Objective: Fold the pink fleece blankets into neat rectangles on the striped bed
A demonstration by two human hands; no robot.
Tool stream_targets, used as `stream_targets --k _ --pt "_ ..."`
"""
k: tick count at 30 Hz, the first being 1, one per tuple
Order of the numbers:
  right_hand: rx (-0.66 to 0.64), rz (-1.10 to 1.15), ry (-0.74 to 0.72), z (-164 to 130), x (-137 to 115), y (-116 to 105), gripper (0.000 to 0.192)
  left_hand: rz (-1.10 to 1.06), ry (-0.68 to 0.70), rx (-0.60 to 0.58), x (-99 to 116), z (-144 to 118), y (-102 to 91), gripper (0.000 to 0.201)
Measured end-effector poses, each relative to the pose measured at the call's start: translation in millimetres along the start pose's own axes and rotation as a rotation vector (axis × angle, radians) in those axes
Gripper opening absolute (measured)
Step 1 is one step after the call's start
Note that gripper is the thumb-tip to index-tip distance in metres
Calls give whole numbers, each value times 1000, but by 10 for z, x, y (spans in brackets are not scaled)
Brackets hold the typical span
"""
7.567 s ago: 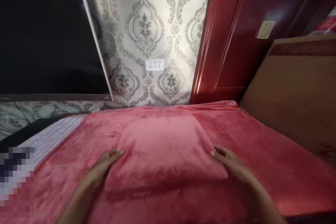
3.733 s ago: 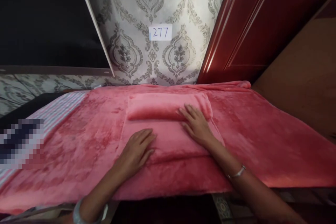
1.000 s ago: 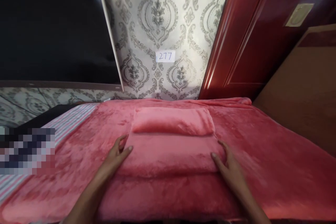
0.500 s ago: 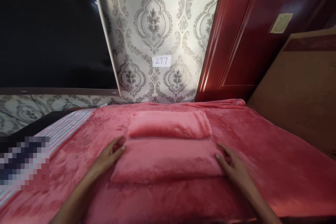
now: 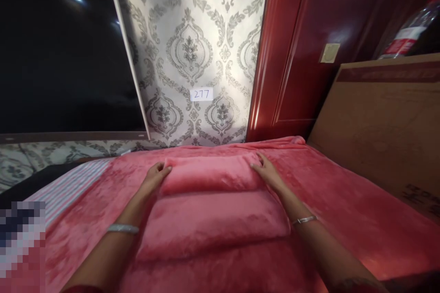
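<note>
Just now, in the head view, my left hand [image 5: 157,176] and right hand [image 5: 270,173] sit at the two ends of the folded pink cloth [image 5: 211,217]'s far fold, thumb and fingers nearly closed, each pinching its plush edge. It lies on the red cover [image 5: 337,197], its near layer spread between my forearms. Striped fabric [image 5: 77,183] lies leftward; a cardboard box [image 5: 374,123] stands rightward, a bottle [image 5: 404,39] showing above its top edge.

A home; patterned wallpaper [image 5: 190,50] and television [image 5: 65,64] show it.
</note>
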State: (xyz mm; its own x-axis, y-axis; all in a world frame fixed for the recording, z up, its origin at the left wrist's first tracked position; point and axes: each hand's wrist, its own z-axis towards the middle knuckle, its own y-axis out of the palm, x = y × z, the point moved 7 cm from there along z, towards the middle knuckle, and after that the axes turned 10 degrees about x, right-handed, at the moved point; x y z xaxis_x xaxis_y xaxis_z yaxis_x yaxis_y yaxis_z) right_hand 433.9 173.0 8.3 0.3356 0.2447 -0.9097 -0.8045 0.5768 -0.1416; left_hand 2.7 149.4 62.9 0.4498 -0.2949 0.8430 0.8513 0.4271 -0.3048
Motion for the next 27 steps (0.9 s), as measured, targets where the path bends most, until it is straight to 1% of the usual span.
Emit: stream_targets --k 2,4,6,8,10,12,13,14,16,18,20,21,23,27 --pt "24 20 -4 -80 -20 -88 76 -62 -32 -64 7 12 19 48" --pt "31 61 -21 -249 -34 -250 81 -108 -37 -66 14 -43 -64 50" --pt "15 93 -54 -496 -34 -464 84 -62 -7 -49 10 -180 -214 59" --pt "-14 66 -87 -782 -5 -688 80 62 57 -78 -19 -378 -353 66" --pt "-68 -2 -121 -1052 44 -868 71 172 143 -201 -89 -609 -404 57" --pt "-138 -65 -170 -1254 84 -971 59 210 277 -329 -162 -835 -405 42" --pt "-168 -86 -200 -1321 95 -998 53 221 363 -364 -187 -933 -405 38" --pt "-188 -106 -235 -1367 99 -1012 49 236 457 -372 -200 -1015 -410 37" --pt "-183 -151 -315 -1410 82 -1025 47 303 628 -325 -201 -1130 -435 43" --pt "-148 -213 -405 -1432 33 -1025 55 398 748 -272 -173 -1199 -449 51" --pt "-104 -280 -489 -1464 -38 -1029 63 482 836 -232 -118 -1245 -461 54" --pt "-82 -308 -525 -1485 -77 -1038 63 519 871 -220 -91 -1264 -464 54" --pt "-71 -349 -597 -1536 -154 -1050 57 576 948 -214 -49 -1313 -463 51" --pt "-133 -381 -710 -1615 -225 -1058 40 629 1074 -221 -58 -1409 -455 40"
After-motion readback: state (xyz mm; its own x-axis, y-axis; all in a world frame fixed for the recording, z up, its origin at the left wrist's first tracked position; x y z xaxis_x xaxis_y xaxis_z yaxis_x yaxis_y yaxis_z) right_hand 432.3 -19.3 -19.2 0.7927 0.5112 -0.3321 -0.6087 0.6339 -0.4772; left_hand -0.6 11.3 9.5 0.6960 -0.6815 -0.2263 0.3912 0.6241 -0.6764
